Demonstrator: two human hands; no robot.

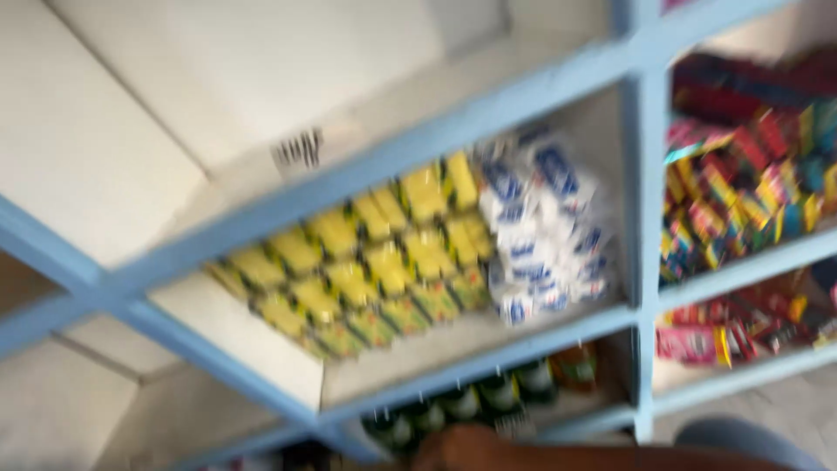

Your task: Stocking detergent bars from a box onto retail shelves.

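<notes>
While blurred, hand (475, 447) below yellow packets (366, 266), shelf (488, 358)

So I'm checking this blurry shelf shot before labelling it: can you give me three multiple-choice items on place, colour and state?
1. The white-and-blue packets sit where against the yellow packs?
A right
B left
C a shelf above

2. The shelf frame is which colour?
A red
B light blue
C black

3. The dark bottles stand how?
A lying flat
B upright on the shelf below
C hanging

Answers: 1 A, they share one compartment, white to the right. 2 B, all bars are pale blue. 3 B, a row stands under the yellow packs.
</notes>
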